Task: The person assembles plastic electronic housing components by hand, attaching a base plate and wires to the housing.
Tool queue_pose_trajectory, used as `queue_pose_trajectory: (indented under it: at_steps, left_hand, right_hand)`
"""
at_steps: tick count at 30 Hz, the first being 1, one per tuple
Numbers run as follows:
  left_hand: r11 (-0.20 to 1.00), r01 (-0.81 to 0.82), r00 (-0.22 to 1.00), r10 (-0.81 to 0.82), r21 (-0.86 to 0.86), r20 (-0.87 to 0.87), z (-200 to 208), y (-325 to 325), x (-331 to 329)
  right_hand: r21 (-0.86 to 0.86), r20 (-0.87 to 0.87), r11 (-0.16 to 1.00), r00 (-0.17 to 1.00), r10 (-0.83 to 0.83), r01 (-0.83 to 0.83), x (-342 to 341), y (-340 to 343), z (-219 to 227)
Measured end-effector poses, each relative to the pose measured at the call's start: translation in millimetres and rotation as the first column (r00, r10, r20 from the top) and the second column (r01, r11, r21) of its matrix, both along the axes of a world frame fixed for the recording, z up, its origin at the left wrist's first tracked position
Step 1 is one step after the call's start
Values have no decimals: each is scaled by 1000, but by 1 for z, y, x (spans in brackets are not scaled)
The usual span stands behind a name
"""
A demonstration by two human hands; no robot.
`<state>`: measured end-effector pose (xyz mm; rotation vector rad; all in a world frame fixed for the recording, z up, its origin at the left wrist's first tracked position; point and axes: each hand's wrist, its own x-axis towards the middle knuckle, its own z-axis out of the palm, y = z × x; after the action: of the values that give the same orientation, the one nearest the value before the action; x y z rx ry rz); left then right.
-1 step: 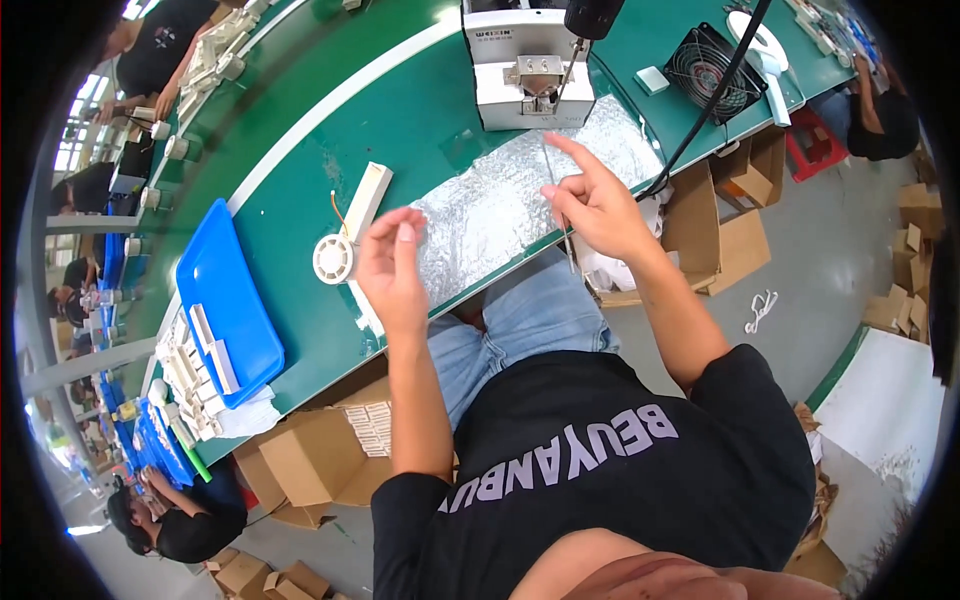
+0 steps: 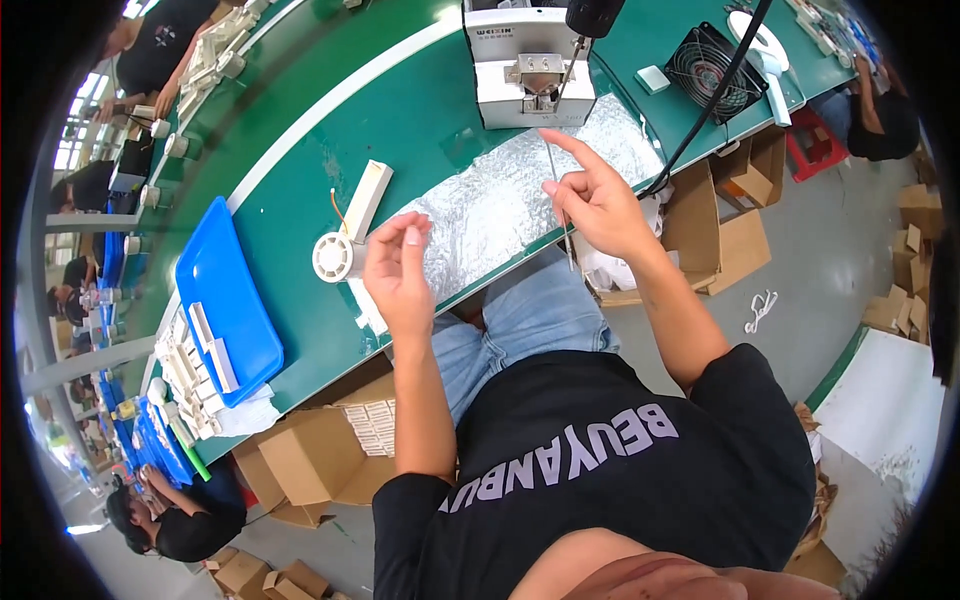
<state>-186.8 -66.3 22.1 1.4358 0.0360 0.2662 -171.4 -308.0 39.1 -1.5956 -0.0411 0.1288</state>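
My left hand (image 2: 400,275) hovers over the table's front edge with its fingers loosely bent and the thumb a little apart. Nothing shows between them. Just left of it lies a round white slotted part (image 2: 338,257) with an orange-red wire, touching or near a long white box-shaped piece (image 2: 368,198). My right hand (image 2: 602,212) is closed on a thin grey metal rod (image 2: 552,160), its index finger stretched along it. The rod's kind is not clear. Beneath both hands spreads a crinkled silver foil sheet (image 2: 490,205). Behind it stands a white bench machine (image 2: 530,85) with a metal fixture.
A blue tray (image 2: 235,290) with white pieces lies at the left of the green table. A black fan (image 2: 705,75) and a black cable (image 2: 720,95) are at the right. Open cardboard boxes (image 2: 690,235) stand below the edge. Co-workers sit at left and far right.
My left hand has shifted slightly right and down. My right hand and the rod have barely moved.
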Motion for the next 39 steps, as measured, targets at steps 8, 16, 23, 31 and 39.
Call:
queue_pose_trajectory:
  at_steps: [8, 16, 23, 31, 39]
  left_hand:
    - [986, 58, 992, -75, 157, 106, -13, -2, -15]
    - [607, -609, 778, 332, 511, 534, 15, 49, -24]
    - [414, -411, 910, 236, 812, 340, 35, 61, 16]
    - [587, -221, 969, 224, 779, 107, 26, 77, 14]
    - [956, -272, 949, 248, 107, 197, 14, 35, 20]
  right_hand:
    - [-231, 71, 943, 962, 262, -240, 16, 21, 9]
    - [-663, 249, 729, 869, 428, -169, 45, 66, 18]
    - [-763, 535, 595, 764, 361, 254, 119, 81, 9]
    - [-119, 856, 861, 490, -163, 494, 53, 42, 43]
    - [188, 888, 742, 210, -408, 644, 97, -10, 135]
